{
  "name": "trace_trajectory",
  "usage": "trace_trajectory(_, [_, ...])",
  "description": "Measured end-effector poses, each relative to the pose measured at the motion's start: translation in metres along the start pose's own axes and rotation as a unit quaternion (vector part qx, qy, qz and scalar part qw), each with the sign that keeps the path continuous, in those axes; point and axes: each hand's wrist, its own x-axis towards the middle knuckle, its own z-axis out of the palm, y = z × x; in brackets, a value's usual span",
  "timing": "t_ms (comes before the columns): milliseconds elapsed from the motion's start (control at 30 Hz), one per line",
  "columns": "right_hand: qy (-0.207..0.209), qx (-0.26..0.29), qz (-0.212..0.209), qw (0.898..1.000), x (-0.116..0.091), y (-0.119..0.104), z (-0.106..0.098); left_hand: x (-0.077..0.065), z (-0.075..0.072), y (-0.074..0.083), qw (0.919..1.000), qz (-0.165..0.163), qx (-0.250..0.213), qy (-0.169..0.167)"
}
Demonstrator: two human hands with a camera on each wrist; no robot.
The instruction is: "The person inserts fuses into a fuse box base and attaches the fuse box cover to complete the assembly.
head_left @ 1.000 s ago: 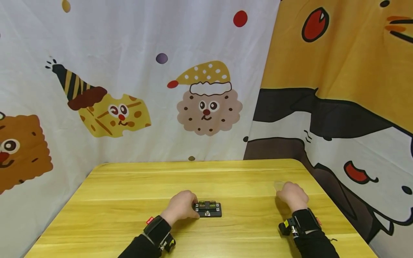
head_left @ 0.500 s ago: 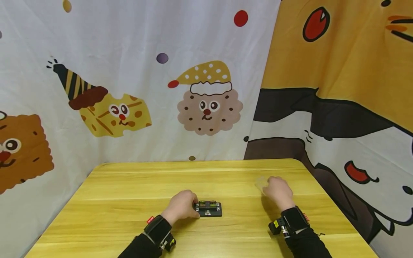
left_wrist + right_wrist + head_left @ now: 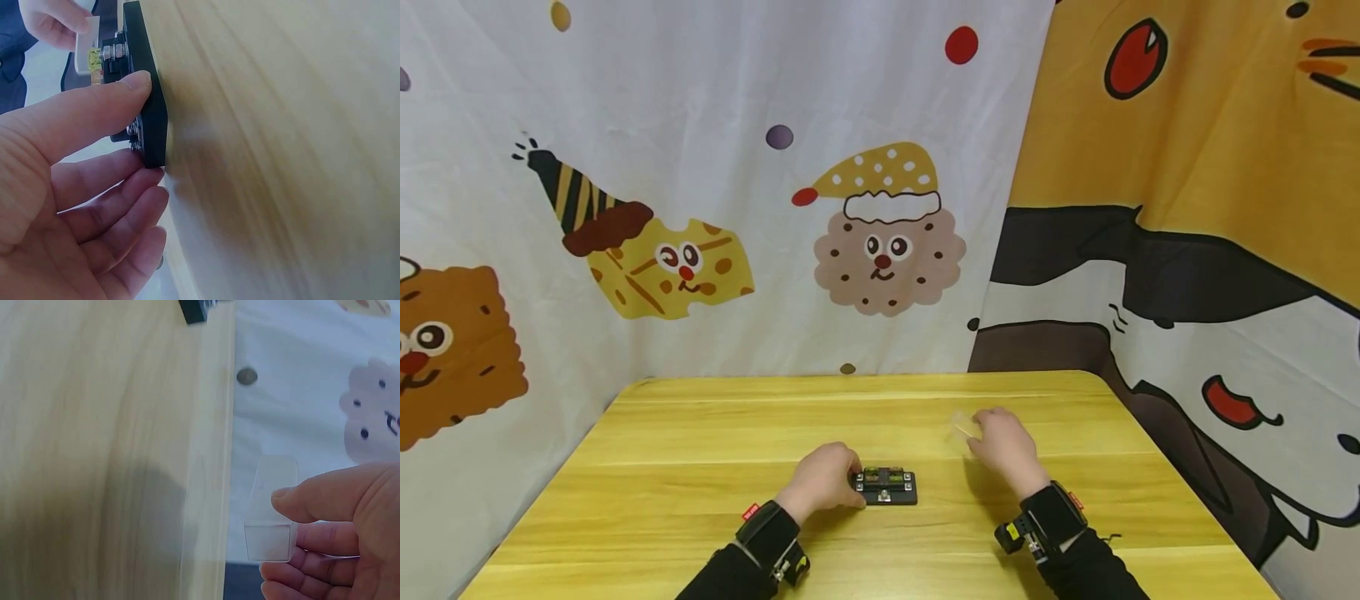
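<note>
A black fuse block (image 3: 887, 497) lies on the wooden table, with metal terminals and yellow-green parts on its top. My left hand (image 3: 823, 477) grips its left end. In the left wrist view the thumb presses along one side of the block's base (image 3: 153, 119), and fingertips touch the end. To the right and farther back, my right hand (image 3: 1006, 446) pinches a clear plastic cover (image 3: 272, 494) above the table. That cover is box-shaped and see-through, so its outline is faint in the head view. Part of it is hidden behind the right thumb.
The light wooden table (image 3: 737, 417) ends at a back edge against a white cloth (image 3: 700, 83) printed with cartoon food. A yellow cloth (image 3: 1225, 142) with cartoon figures hangs on the right side.
My right hand has moved left across the table with the clear cover, coming closer to the fuse block. The left hand and the block have stayed in place.
</note>
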Motion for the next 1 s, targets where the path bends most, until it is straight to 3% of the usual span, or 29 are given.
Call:
trace_trajectory(433, [0.017, 0.011, -0.082, 0.996, -0.008, -0.043, 0.011, 0.000, 0.003, -0.004, 1.0000, 0.002, 0.003, 0.001])
trace_trajectory(600, [0.033, 0.024, -0.142, 0.989, -0.011, -0.054, 0.015, 0.000, 0.002, -0.002, 1.0000, -0.001, 0.002, -0.001])
trace_trajectory(767, [0.024, 0.035, -0.197, 0.980, -0.014, -0.062, 0.017, 0.001, 0.001, -0.002, 1.0000, -0.001, -0.002, 0.000])
trace_trajectory(1000, [0.002, 0.037, -0.238, 0.971, -0.016, -0.072, 0.018, 0.002, 0.002, -0.003, 1.0000, 0.002, -0.001, 0.001])
